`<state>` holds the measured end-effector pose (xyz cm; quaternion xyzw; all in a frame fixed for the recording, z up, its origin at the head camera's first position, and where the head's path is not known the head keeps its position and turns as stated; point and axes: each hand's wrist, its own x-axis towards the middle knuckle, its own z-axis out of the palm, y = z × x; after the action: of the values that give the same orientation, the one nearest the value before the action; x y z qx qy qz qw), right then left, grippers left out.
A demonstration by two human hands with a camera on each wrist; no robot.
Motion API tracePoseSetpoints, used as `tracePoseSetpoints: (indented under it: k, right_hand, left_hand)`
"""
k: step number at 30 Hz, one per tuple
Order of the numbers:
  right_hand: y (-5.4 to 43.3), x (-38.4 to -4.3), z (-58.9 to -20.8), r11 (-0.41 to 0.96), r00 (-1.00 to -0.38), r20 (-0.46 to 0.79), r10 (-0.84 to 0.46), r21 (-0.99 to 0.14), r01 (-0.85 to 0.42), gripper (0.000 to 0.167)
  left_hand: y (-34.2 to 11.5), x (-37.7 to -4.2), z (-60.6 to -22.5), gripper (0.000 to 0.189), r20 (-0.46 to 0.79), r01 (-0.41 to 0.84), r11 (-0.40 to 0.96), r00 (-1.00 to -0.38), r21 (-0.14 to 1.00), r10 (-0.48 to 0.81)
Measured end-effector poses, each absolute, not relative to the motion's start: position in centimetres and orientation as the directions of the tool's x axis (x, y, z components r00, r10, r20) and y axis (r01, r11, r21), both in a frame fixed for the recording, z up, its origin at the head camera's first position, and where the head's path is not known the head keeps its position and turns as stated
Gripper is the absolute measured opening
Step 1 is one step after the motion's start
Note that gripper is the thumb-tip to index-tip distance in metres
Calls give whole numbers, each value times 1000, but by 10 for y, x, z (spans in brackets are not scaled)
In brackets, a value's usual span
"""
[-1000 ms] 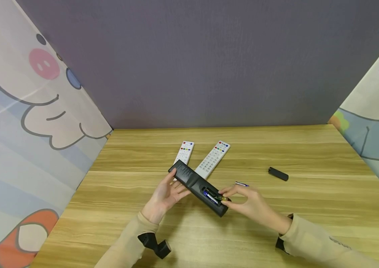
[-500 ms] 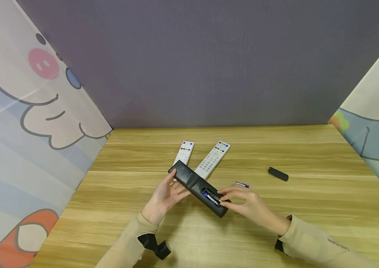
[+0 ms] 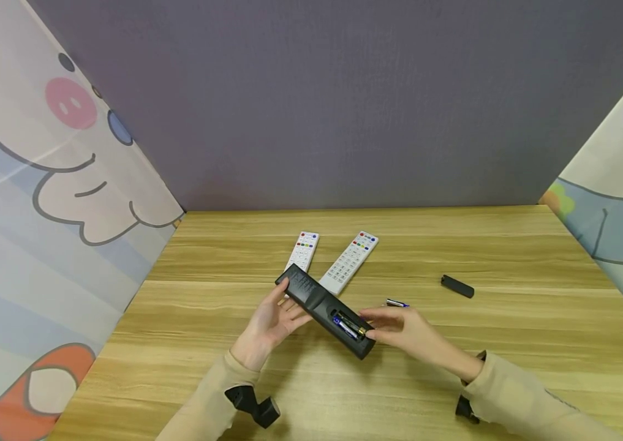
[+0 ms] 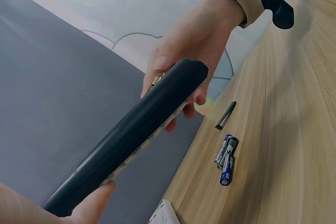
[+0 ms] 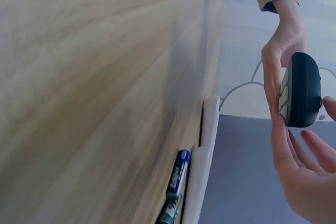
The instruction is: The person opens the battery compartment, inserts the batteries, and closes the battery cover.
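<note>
A black remote control (image 3: 317,300) is held back side up, its battery compartment uncovered. Inside lie a blue-and-silver battery (image 3: 346,327) and a dark battery with a gold end (image 3: 359,329). My left hand (image 3: 267,324) grips the remote's upper end, thumb on the near edge and fingers underneath. At the lower end is my right hand (image 3: 405,331), its thumb at the gold battery end. In the left wrist view, other fingers of the right hand (image 4: 194,40) reach under the remote's button side. The right wrist view shows the remote's end (image 5: 304,90) between thumb and fingers.
Two white remotes (image 3: 348,264) lie behind the black one on the wooden table (image 3: 509,245). The black battery cover (image 3: 457,286) rests to the right. Several loose batteries (image 4: 227,158) lie together beyond my right hand. A dark grey panel (image 3: 366,110) stands along the back edge.
My right fingers have shifted from over the compartment toward the remote's lower end, exposing more of the dark battery, which has sunk into its slot. The left hand stays nearly still.
</note>
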<state>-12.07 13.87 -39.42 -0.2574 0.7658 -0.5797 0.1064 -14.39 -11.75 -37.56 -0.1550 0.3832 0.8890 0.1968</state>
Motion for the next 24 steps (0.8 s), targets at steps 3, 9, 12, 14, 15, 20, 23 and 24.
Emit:
tracePoseSetpoints:
  k: [3,9,12,14,15,20,23,24]
  right_hand:
    - [138,-121,-394,208,-845,73,-530,-955,-213,41]
    - [136,-121,-395,208,-846,16,-533,-967,-149,44]
    - [135,-120,-395,222,-861,1,-509,-966,-132,43]
    - [134,-119,-396,230,-872,-6,-489,-965,-122,42]
    - [133,-119,-396,232,-879,-7,-477,-966,-118,42]
    - [131,-118,-394,218,-901,-19,-434,-972,-84,41]
    - [131,-117,-393,206,-906,-22,-423,-976,-73,41]
    - [131,-117,-393,202,-906,-25,-422,-977,-67,42]
  left_hand:
    - [-117,-143,-375,30,-426,-470,-634,-874,614,234]
    - [-117,-141,-373,28,-415,-476,-640,-872,603,258]
    - [-117,-141,-372,24,-401,-473,-635,-876,611,268]
    - [-116,-141,-372,22,-397,-471,-634,-878,614,268]
    - [-116,-141,-372,21,-395,-466,-636,-880,616,263]
    - [-114,-140,-372,20,-398,-444,-630,-889,637,225]
    - [-113,-140,-372,20,-399,-439,-622,-892,649,214]
    - [-112,-140,-372,21,-398,-438,-620,-892,651,213]
